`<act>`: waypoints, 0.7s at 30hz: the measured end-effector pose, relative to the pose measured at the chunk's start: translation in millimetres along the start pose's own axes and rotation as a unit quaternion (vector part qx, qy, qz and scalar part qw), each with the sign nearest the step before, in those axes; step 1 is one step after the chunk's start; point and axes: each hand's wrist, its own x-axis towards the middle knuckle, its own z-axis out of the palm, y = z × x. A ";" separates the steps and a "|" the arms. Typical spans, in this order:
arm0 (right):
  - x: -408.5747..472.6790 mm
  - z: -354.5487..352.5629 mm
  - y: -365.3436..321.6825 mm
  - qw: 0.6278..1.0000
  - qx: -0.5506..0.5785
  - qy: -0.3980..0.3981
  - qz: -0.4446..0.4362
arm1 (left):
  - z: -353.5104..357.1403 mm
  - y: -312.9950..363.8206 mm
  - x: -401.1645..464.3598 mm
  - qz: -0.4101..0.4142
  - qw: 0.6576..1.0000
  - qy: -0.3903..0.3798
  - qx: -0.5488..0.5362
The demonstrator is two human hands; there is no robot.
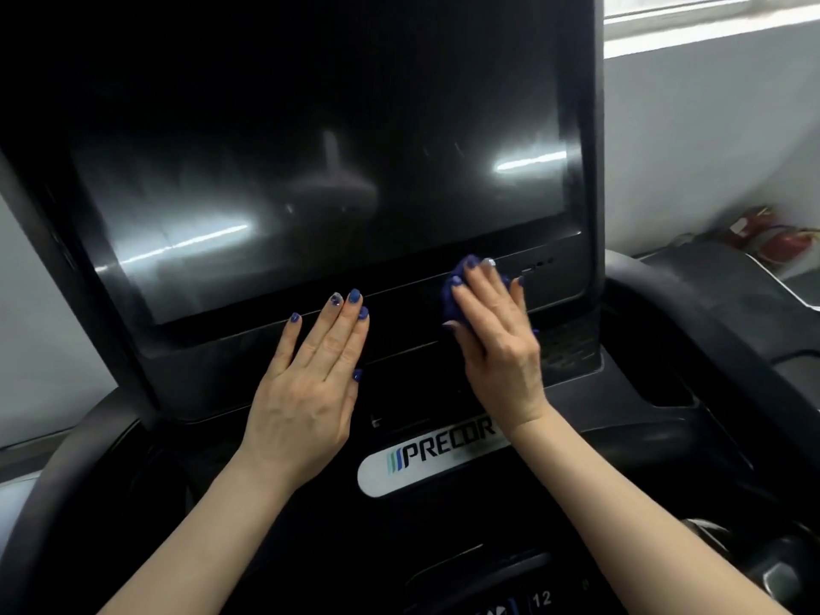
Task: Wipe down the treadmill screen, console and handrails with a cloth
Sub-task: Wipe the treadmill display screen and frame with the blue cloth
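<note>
The treadmill's large dark screen fills the upper view, streaked and reflecting lights. Below it runs the black bezel and console with a white Precor badge. My right hand presses a small blue cloth flat against the lower bezel at the screen's bottom right; most of the cloth is hidden under the palm. My left hand rests flat with straight fingers on the bezel to the left, fingertips at the screen's lower edge. Curved black handrails show at the left and right.
A white wall and window sill lie behind the treadmill on the right. Red items sit on the floor by the wall. A second machine's dark body stands to the right. Console buttons with the number 12 show at the bottom.
</note>
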 end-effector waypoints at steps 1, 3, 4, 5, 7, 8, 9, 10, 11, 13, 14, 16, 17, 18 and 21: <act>1.9 -1.2 0.8 1.000 -0.001 -0.018 -0.023 | 1.1 4.2 4.6 0.008 1.000 0.003 0.000; 4.0 -10.3 12.9 0.998 -0.020 -0.034 -0.056 | 3.8 12.8 15.2 0.021 1.000 0.007 -0.008; 3.6 -15.7 21.9 0.998 -0.027 -0.029 -0.053 | 5.2 15.9 20.3 0.022 1.000 0.009 -0.012; 2.1 -20.9 30.6 0.999 -0.030 -0.017 -0.037 | 6.5 18.1 23.9 0.021 1.000 0.009 -0.014; -0.6 -25.9 38.9 1.000 -0.021 0.016 0.010 | 8.9 19.0 26.8 0.015 1.000 0.007 -0.008; -1.0 -24.4 37.2 0.999 -0.013 0.027 0.028 | 9.8 18.7 26.8 0.014 1.000 0.006 -0.002; -0.9 -21.1 32.8 0.999 -0.007 0.031 0.035 | 10.7 18.6 26.4 0.014 1.000 0.007 0.002; -0.7 -17.8 28.2 0.999 -0.001 0.026 0.031 | 11.5 19.0 26.2 0.014 1.000 0.008 0.003; 0.1 -16.2 25.3 1.000 0.002 0.012 0.014 | 12.1 19.8 26.3 0.014 1.000 0.010 0.003; 3.0 -22.3 31.5 0.999 -0.008 -0.025 -0.039 | 13.4 20.9 26.8 0.013 1.000 0.013 0.004; 4.0 -28.4 39.7 0.998 -0.018 -0.032 -0.050 | 13.8 21.0 26.9 0.013 1.000 0.014 0.006; 3.9 -40.4 57.6 0.999 -0.025 -0.014 -0.019 | 13.9 20.3 25.9 0.011 1.000 0.012 0.007; 3.4 -44.0 63.2 1.000 -0.022 0.006 0.010 | 13.6 20.3 25.7 0.010 1.000 0.012 0.007; 3.3 -44.4 64.0 0.999 -0.017 0.021 0.033 | 13.3 20.4 26.2 0.010 1.000 0.012 0.009; 1.4 -38.4 55.2 0.999 -0.003 0.012 0.032 | 14.0 21.6 27.0 0.010 1.000 0.010 0.012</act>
